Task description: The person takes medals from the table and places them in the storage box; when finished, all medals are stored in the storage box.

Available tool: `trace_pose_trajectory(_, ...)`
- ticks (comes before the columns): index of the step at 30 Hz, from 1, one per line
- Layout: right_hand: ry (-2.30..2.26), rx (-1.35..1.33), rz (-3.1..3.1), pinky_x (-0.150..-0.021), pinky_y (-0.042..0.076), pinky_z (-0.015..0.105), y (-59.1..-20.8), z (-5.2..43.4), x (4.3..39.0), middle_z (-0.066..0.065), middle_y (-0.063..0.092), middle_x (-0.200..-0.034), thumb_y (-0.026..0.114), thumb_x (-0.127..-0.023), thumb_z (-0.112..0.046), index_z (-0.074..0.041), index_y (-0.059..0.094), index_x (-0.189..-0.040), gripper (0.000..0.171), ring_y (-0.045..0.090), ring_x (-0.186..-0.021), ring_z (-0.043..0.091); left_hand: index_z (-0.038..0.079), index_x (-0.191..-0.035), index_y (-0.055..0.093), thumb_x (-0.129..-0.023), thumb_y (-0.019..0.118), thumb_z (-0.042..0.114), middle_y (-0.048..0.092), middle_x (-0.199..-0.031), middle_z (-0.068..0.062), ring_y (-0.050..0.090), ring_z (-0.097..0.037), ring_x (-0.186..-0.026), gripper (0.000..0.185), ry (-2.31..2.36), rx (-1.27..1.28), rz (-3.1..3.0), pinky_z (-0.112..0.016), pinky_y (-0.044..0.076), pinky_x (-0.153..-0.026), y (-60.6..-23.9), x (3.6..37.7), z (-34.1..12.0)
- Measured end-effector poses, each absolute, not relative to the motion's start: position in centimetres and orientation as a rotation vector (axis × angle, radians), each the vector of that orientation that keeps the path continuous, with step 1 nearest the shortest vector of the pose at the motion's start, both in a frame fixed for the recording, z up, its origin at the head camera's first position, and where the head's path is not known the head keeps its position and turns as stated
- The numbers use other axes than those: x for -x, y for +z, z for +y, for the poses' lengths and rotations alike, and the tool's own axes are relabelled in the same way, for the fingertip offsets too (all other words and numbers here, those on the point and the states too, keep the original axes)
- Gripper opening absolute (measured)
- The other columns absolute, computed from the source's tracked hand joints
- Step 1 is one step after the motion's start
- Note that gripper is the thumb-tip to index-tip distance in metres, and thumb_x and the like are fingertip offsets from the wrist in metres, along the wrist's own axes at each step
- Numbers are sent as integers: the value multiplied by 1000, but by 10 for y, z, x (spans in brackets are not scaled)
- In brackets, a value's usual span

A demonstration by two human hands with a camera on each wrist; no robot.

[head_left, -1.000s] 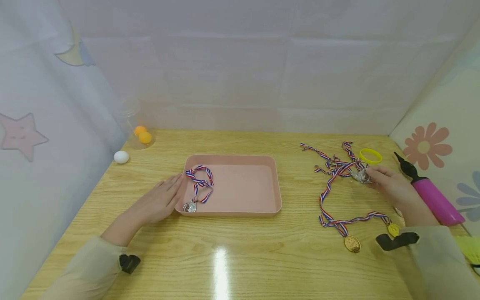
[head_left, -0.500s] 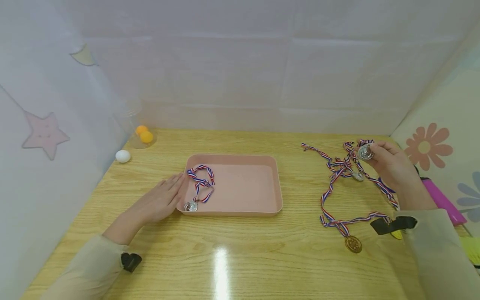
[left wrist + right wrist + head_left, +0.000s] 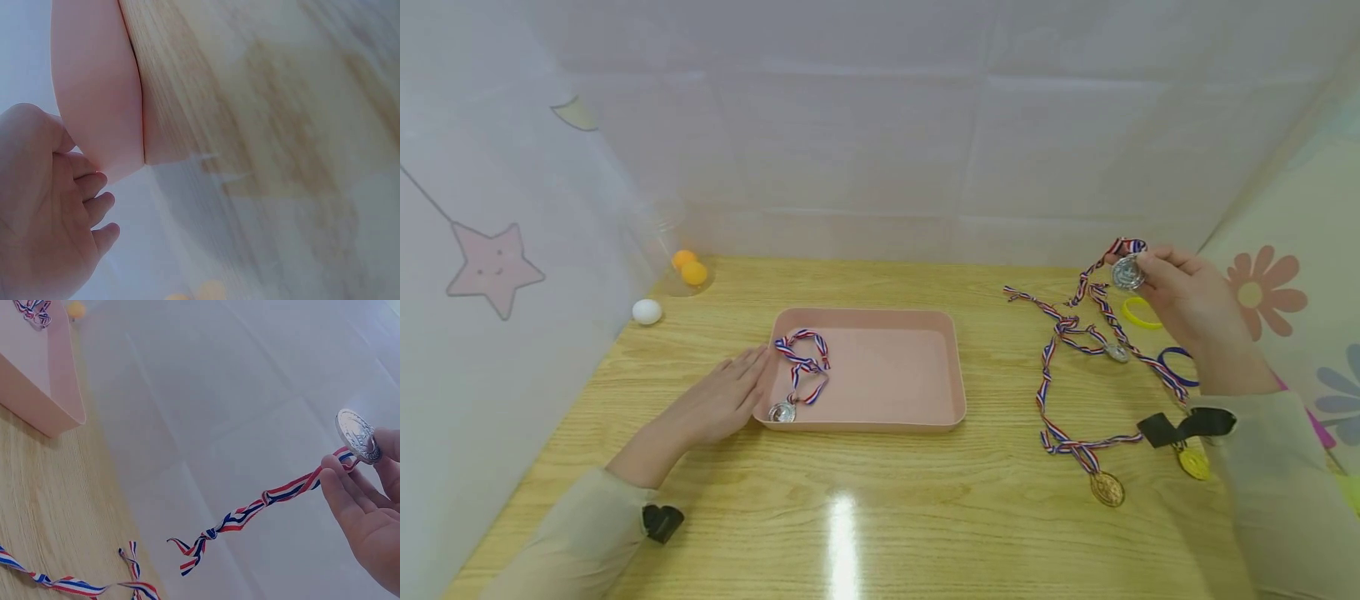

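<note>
Right hand (image 3: 1187, 304) has lifted higher, pinching a silver medal (image 3: 1127, 272) off the bench (image 3: 880, 517); ribbon (image 3: 1101, 312) trails toward 7 o'clock (tangled). Tray (image 3: 951, 367) lies at 8 o'clock. Left hand (image 3: 718, 404) flat against the tray, fingers straight.

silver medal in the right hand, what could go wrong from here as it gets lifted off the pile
The right hand pinches the silver medal, but its ribbon hangs into the tangled ribbons on the table, so it may snag and drag the other medals, such as the second silver one. The hold is only at the fingers, so a snag might pull it free. The left hand only rests against the pink tray, which might slide.
</note>
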State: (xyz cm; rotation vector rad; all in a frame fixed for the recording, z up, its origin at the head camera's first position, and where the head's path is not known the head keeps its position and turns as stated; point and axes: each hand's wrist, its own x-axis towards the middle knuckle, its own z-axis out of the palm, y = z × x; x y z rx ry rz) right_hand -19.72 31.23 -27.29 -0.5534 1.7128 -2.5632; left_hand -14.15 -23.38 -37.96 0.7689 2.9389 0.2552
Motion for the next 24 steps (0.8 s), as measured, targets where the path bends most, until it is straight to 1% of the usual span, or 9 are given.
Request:
trace_pose_trajectory(3, -2508, 649, 1712, -85, 47, 22, -269, 302, 199, 14, 53, -98, 43, -94, 6, 8, 60, -88, 18, 59, -103, 22, -8, -143, 20, -100, 33, 17, 19, -147, -23, 17, -39, -134, 51, 254, -768, 2938, -54, 16, -107, -379, 141, -234)
trace_pose_trajectory(5, -2484, 688, 1701, -84, 48, 22, -267, 293, 198, 14, 54, -96, 42, -94, 6, 8, 60, -87, 19, 59, -102, 21, -8, -143, 20, -100, 33, 17, 19, -148, -23, 17, -39, -134, 51, 251, -768, 2936, -54, 16, -107, -378, 140, -234)
trace_pose_trajectory(8, -2446, 701, 1723, -78, 49, 22, -266, 278, 197, 9, 56, -86, 43, -94, 5, 4, 62, -85, 21, 60, -89, 16, -8, -143, 20, -100, 33, 17, 19, -148, -23, 17, -39, -134, 51, 249, -769, 2933, -54, 16, -107, -378, 140, -234)
trace_pose_trajectory(11, -2401, 704, 1746, -73, 49, 22, -266, 260, 196, 6, 57, -84, 46, -94, 3, 1, 64, -84, 21, 57, -79, 14, -7, -143, 20, -100, 33, 17, 18, -148, -22, 17, -39, -134, 51, 247, -766, 2932, -54, 15, -107, -378, 139, -234)
trace_pose_trajectory(18, -2249, 764, 1781, -72, 49, 24, -264, 216, 198, 6, 52, -86, 52, -93, -2, -4, 64, -79, 18, 54, -79, 15, -7, -143, 20, -100, 33, 18, 18, -148, -22, 18, -38, -134, 51, 225, -767, 2938, -54, 16, -107, -378, 139, -234)
trace_pose_trajectory(21, -2184, 770, 1786, -78, 47, 24, -265, 197, 199, 5, 52, -89, 52, -93, -1, -6, 65, -79, 19, 55, -86, 15, -6, -143, 19, -100, 32, 18, 18, -148, -22, 17, -39, -134, 51, 212, -765, 2939, -54, 16, -107, -379, 140, -234)
trace_pose_trajectory(22, -2158, 774, 1788, -81, 46, 25, -266, 191, 199, 5, 54, -92, 52, -93, -1, -7, 65, -79, 20, 55, -90, 16, -6, -143, 19, -100, 32, 18, 18, -148, -22, 17, -39, -134, 52, 211, -766, 2939, -54, 16, -107, -379, 140, -234)
trace_pose_trajectory(24, -2108, 767, 1807, -89, 42, 27, -269, 178, 201, 5, 55, -93, 50, -93, 0, -9, 64, -78, 22, 53, -95, 18, -6, -143, 19, -100, 32, 19, 18, -148, -22, 17, -39, -134, 52, 213, -765, 2937, -54, 16, -107, -379, 140, -234)
